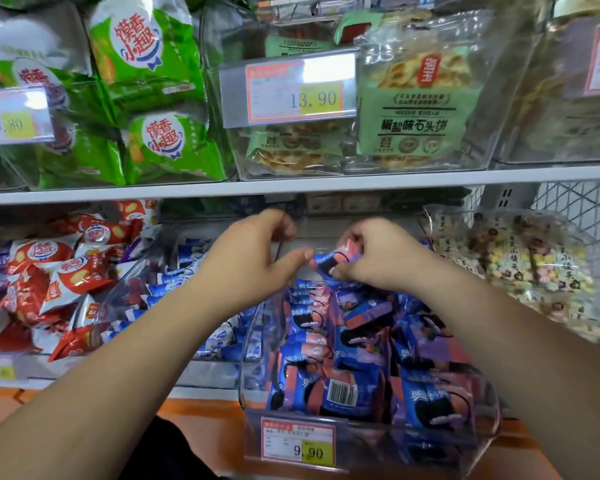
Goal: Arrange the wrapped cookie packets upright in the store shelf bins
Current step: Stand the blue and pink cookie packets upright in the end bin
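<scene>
Your 2 forearms are framing the lower corners. Your right hand is pinching 1 blue-and-pink cookie packet, its long axis tilting, at centre frame. Your left hand is hovering curled just left of it, thumb almost touching; you cannot tell its grip. With the clear bin sitting directly below, the next move is likely calling for a turn upright, then straight down.
</scene>
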A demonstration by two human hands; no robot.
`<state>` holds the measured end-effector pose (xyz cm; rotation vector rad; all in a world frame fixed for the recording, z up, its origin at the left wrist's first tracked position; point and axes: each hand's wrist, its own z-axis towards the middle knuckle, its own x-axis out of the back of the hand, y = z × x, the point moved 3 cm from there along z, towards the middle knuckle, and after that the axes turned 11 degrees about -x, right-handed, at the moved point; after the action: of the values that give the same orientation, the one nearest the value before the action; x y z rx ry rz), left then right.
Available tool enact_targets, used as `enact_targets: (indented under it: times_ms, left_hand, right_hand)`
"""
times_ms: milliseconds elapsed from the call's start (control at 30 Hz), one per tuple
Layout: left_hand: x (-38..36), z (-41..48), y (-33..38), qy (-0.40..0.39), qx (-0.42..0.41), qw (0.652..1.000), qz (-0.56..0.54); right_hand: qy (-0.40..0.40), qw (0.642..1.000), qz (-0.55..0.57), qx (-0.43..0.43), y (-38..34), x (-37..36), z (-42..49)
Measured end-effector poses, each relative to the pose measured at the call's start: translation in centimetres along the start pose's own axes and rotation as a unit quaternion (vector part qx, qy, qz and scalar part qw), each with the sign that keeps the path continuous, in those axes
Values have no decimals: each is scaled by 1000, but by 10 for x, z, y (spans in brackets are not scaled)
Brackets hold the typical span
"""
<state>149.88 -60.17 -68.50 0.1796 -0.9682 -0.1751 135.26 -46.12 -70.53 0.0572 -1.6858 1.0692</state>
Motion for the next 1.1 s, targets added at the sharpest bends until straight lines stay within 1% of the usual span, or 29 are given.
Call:
enact_targets:
  times_ms: [33, 67, 100, 133, 167, 233, 300, 367, 500, 567, 633, 700, 767, 833, 933, 1000, 1033, 1100]
  left_hand:
    - [1, 2, 4, -30, -42, 999, 5]
    - [-2, 4, 9, -107, -71, 992, -12]
    - [-10, 5, 14, -211, -83, 974, -23]
    - [-22, 4, 18, -314, -85, 946, -17]
    - [-34, 4, 19, -389, -93, 916, 0]
    - [-57, 5, 19, -480, -93, 871, 50]
    - [-74, 8, 16, -530, -82, 840, 85]
    - [-82, 13, 13, -547, -75, 830, 74]
    - [-88, 21, 3, -566, -25, 824, 20]
    - [-93, 21, 4, -562, -44, 825, 35]
    - [-98, 20, 8, -543, -92, 831, 77]
    - [-101, 21, 10, -525, -110, 838, 104]
    - [-102, 22, 8, -519, -107, 842, 101]
    - [-101, 23, 5, -529, -93, 838, 91]
    - [-95, 27, -4, -551, -48, 831, 55]
    - [-90, 33, -6, -546, -29, 837, 37]
    - [-89, 35, -5, -539, -39, 840, 43]
    - [-87, 37, 1, -513, -86, 848, 100]
  right_hand:
    - [11, 999, -49, 0, 3, -1, 1]
    - [7, 998, -65, 4, 6, -3, 2]
    - [-6, 998, -55, 9, 8, -5, 4]
    - [-15, 999, -34, 9, 12, -7, 7]
    - [-19, 1000, -15, 8, 15, -7, 10]
    - [-23, 1000, 3, 13, 20, -7, 13]
    - [-27, 999, 11, 20, 24, -7, 15]
    - [-34, 999, 26, 23, 26, -8, 17]
    - [-39, 998, 45, 30, 29, -7, 18]
    - [-40, 997, 51, 33, 30, -7, 17]
    - [-39, 997, 56, 34, 30, -7, 17]
    - [-40, 997, 55, 34, 31, -7, 17]
    - [-42, 997, 56, 36, 31, -7, 18]
    - [-45, 997, 60, 35, 33, -7, 19]
    - [-45, 996, 63, 34, 35, -9, 22]
    - [-46, 997, 60, 32, 34, -10, 23]
    - [-48, 997, 58, 31, 34, -10, 23]
    - [-49, 997, 54, 32, 32, -9, 23]
